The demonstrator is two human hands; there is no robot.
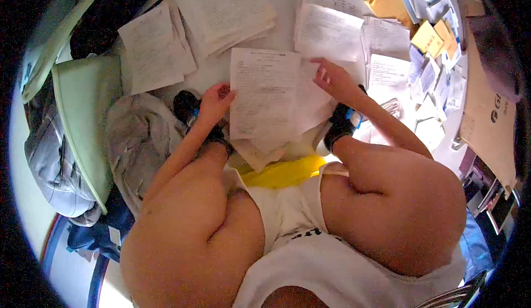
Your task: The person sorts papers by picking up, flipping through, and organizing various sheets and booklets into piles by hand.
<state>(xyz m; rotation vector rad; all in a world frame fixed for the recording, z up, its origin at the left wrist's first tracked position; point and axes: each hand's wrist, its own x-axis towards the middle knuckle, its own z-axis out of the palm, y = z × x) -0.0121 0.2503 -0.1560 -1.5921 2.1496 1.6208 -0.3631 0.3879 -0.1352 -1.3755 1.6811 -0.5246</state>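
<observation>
A printed sheet of paper [264,92] lies between my feet, on top of other papers that stick out below and to its right. My left hand [217,103] is closed at the sheet's left edge, fingers curled and thumb against the paper. To the right, my right hand [336,82] hovers beside the sheet with nothing in it, forefinger stretched out and the other fingers loosely bent. Below the hand is another pale sheet [315,100]. A yellow item [285,172] lies under the near end of the papers.
Stacks of printed pages [224,12] spread across the far side, with another stack [331,31] to their right. Envelopes and small papers [434,42] pile up at the right, beside a cardboard box [492,114]. A grey cloth [141,136] and a pale green panel [86,120] are at the left.
</observation>
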